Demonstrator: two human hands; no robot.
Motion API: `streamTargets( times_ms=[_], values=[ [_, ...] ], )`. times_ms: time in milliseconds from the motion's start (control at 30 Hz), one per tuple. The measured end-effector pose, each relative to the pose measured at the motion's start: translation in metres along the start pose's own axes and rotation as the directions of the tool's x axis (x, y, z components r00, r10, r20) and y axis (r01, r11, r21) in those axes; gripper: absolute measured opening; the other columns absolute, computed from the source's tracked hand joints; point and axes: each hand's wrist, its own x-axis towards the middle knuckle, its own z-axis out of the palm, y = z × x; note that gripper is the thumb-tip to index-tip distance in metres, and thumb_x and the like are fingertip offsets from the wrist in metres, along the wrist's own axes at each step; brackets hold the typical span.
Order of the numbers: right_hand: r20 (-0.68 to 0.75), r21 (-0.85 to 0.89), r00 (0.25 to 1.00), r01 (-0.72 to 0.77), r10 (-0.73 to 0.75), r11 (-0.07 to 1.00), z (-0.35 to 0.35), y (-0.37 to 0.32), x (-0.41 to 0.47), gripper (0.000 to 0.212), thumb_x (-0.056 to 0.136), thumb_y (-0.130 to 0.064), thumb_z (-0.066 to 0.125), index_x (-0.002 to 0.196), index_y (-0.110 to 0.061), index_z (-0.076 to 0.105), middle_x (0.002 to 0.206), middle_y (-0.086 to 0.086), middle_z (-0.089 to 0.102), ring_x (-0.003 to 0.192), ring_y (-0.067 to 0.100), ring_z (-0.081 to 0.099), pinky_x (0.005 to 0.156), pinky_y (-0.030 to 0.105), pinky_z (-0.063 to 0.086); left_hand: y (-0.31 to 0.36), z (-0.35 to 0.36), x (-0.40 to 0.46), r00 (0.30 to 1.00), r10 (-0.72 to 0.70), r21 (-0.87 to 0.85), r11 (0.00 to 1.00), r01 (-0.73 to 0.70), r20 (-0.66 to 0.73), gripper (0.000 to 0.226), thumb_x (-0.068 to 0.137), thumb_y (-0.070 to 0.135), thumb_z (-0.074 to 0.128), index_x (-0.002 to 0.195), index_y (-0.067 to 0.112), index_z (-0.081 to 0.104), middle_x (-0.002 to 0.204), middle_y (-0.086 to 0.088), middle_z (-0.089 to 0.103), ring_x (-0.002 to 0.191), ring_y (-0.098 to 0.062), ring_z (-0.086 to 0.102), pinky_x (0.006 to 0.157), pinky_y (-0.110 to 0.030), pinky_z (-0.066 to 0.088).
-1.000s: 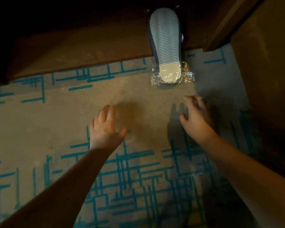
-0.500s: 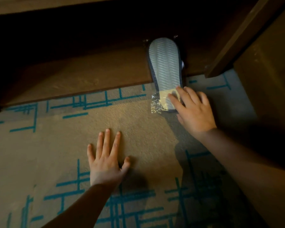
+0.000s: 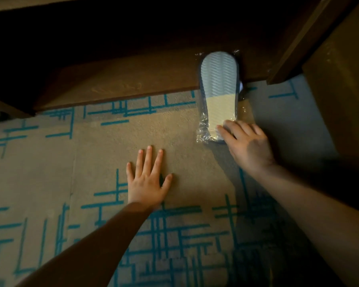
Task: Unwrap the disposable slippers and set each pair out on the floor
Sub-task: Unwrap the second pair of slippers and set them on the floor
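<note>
A wrapped pair of slippers (image 3: 219, 88) lies sole up in clear plastic, its far half on a low wooden shelf and its near end on the carpet. My right hand (image 3: 247, 146) rests on the near end, fingers over the heel and the crinkled wrap; whether they pinch it I cannot tell. My left hand (image 3: 147, 179) lies flat on the carpet with fingers spread, well to the left of the slippers and holding nothing.
The carpet (image 3: 91, 162) is beige with teal line patterns. A low wooden shelf (image 3: 116, 85) runs along its far edge under a dark recess. A wooden post (image 3: 294, 44) and a cabinet side (image 3: 340, 90) stand to the right of the slippers.
My right hand reached forward from the carpet to the near end of the wrapped slippers and stays on it. My left hand went down flat onto the carpet.
</note>
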Motion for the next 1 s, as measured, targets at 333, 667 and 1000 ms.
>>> streamTargets(
  times_ms=[333, 667, 1000],
  values=[
    [-0.027, 0.092, 1.000, 0.006, -0.003, 0.996, 0.015, -0.064, -0.109, 0.049, 0.074, -0.008, 0.057, 0.123, -0.015, 0.057, 0.121, 0.008, 0.063, 0.106, 0.028, 0.061, 0.086, 0.041, 0.049, 0.006, 0.007, -0.084, 0.986, 0.033, -0.026, 0.999, -0.029, 0.163, 0.074, 0.088, 0.053, 0.033, 0.139, 0.037, -0.018, 0.158, 0.000, -0.014, 0.141, -0.018, -0.022, 0.115, -0.048, -0.010],
    [-0.023, 0.221, 0.996, 0.089, -0.086, 0.971, 0.002, -0.069, -0.153, 0.055, 0.068, -0.002, 0.069, 0.120, -0.017, 0.060, 0.120, 0.007, 0.064, 0.111, 0.028, 0.059, 0.095, 0.047, 0.044, 0.065, -0.023, -0.082, 0.847, -0.253, -0.805, 0.274, 0.526, 0.468, 0.036, 0.087, 0.032, 0.056, 0.115, 0.009, 0.060, 0.096, -0.003, 0.068, 0.072, -0.001, 0.058, 0.064, -0.019, 0.045],
    [0.068, 0.665, 0.998, -0.057, 0.015, 0.744, -0.008, -0.072, -0.149, 0.064, 0.079, -0.029, 0.066, 0.138, -0.022, 0.041, 0.140, 0.004, 0.044, 0.130, 0.022, 0.037, 0.106, 0.042, 0.030, 0.063, -0.034, -0.074, 0.651, -0.063, -0.654, -0.079, 0.752, 0.756, 0.008, 0.085, 0.013, 0.060, 0.092, 0.011, 0.061, 0.087, -0.006, 0.065, 0.078, -0.016, 0.064, 0.056, -0.022, 0.058]
  ],
)
